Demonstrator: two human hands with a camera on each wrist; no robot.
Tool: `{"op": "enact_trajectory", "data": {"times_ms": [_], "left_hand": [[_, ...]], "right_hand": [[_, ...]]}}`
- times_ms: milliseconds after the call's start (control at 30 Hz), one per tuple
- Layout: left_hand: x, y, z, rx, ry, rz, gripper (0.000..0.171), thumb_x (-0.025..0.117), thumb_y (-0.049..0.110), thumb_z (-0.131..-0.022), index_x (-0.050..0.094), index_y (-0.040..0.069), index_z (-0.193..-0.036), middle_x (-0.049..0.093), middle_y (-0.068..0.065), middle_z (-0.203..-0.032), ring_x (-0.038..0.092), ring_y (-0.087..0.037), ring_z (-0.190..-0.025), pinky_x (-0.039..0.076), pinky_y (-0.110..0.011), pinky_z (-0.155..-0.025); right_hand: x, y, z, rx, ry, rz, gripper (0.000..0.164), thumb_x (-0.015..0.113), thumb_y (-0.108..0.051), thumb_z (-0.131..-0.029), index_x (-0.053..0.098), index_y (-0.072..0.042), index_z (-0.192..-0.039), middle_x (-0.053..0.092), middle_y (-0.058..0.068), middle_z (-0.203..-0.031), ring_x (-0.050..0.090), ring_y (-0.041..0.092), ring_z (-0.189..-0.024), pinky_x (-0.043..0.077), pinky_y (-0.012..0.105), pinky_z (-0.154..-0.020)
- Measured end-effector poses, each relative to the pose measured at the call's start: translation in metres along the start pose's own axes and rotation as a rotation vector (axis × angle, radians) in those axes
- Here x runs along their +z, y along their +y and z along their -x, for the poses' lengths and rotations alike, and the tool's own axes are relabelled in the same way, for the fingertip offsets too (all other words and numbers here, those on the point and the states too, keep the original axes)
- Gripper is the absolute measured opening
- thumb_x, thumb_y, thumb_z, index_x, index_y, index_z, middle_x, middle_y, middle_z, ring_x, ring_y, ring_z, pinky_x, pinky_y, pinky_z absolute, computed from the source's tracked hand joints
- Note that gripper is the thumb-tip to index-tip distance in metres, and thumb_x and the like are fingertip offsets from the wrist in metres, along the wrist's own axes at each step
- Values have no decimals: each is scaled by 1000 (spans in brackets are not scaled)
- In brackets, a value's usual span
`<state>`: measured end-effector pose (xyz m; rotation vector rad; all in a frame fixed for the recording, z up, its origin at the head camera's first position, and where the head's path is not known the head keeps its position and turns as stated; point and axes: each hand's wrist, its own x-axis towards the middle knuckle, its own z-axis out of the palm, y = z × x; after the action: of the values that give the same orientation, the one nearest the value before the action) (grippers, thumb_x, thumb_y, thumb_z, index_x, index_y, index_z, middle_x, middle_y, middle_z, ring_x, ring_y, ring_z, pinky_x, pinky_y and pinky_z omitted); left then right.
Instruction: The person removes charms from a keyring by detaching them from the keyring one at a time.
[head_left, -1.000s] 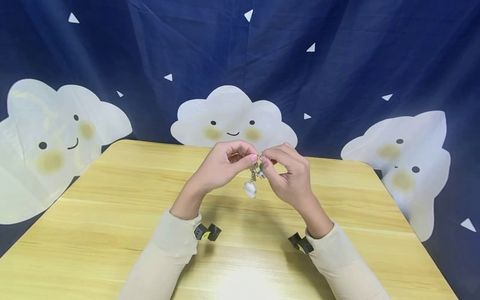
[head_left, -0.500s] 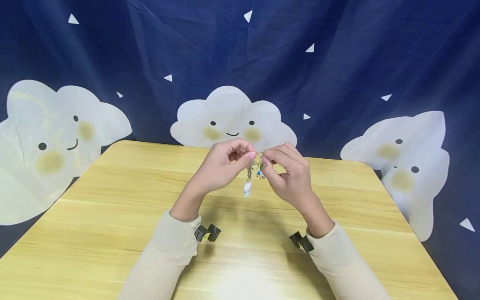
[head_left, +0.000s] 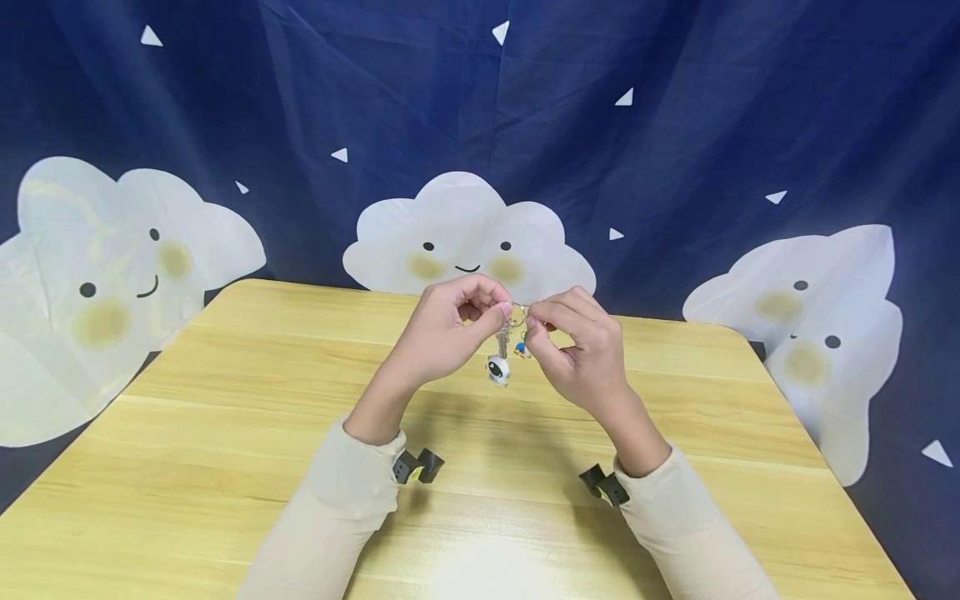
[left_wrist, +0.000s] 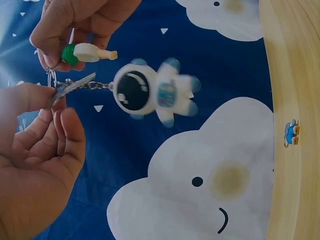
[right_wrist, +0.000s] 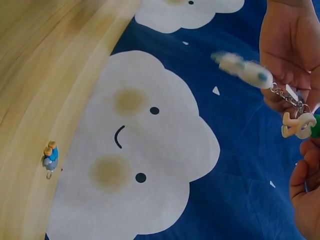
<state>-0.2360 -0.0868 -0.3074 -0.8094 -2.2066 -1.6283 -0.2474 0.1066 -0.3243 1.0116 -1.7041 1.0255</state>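
In the head view my left hand [head_left: 453, 333] and right hand [head_left: 581, 346] are raised close together over the table. Between them is a metal key ring [left_wrist: 51, 76], pinched by the left thumb and finger at one side and by the right fingertips at the other. Silver keys [left_wrist: 72, 89] hang from it near the left thumb. A white astronaut charm [left_wrist: 145, 90] with a black visor dangles on a short chain. Close beside the right fingers hangs a small figure charm [left_wrist: 90, 53] with a green top, mostly hidden by the right hand in the head view.
A small blue figure charm [left_wrist: 291, 133] lies on the wooden table [head_left: 225, 400], near its far edge. Behind the table hangs a dark blue curtain [head_left: 420, 92] with smiling clouds. Each sleeve cuff carries a black wrist camera [head_left: 418, 467].
The astronaut charm has spun round, so its black visor now faces the head view. My right hand has shifted slightly right, and more of the ring shows between the hands.
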Motion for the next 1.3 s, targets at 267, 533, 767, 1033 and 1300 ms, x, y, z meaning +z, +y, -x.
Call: {"op": "enact_trajectory", "data": {"times_ms": [267, 533, 767, 1033, 1300], "left_hand": [[1, -1, 0, -15, -38, 34, 7, 68, 7, -95, 73, 7, -101, 69, -1, -82, 61, -18, -73, 49, -27, -64], [1, 0, 0, 48, 38, 5, 4, 73, 8, -94, 77, 9, -95, 71, 2, -79, 61, -16, -68, 51, -30, -61], [2, 0, 0, 68, 85, 31, 3, 73, 5, -92, 76, 6, -93, 71, 1, -78, 60, -18, -64, 49, -29, -56], [3, -3, -1, 80, 31, 30, 6, 71, 3, -91, 73, 7, -96, 70, 1, -76, 63, -17, -69, 50, -27, -61], [2, -1, 0, 77, 23, -36, 4, 75, 10, -92, 74, 7, -93, 70, 3, -75, 62, -14, -66, 50, -27, -62]], "right_hand": [[-2, 0, -1, 16, 7, -2, 18, 59, -5, -87, 74, -3, -78, 68, 5, -73, 57, 22, -69, 43, 25, -66], [-3, 1, -1, 21, 4, 2, 18, 59, -6, -87, 75, -3, -78, 69, 4, -73, 56, 21, -69, 43, 24, -66], [-1, 1, 0, 17, 1, -11, 17, 60, -4, -86, 75, -3, -79, 68, 4, -73, 56, 22, -69, 42, 25, -66], [-2, 0, -1, 27, -3, -22, 16, 60, -4, -86, 75, -4, -79, 69, 4, -74, 57, 21, -68, 43, 24, -66], [-2, 1, -1, 28, -10, -13, 16, 60, -4, -87, 75, -4, -79, 68, 3, -74, 57, 21, -70, 43, 24, -66]]}}
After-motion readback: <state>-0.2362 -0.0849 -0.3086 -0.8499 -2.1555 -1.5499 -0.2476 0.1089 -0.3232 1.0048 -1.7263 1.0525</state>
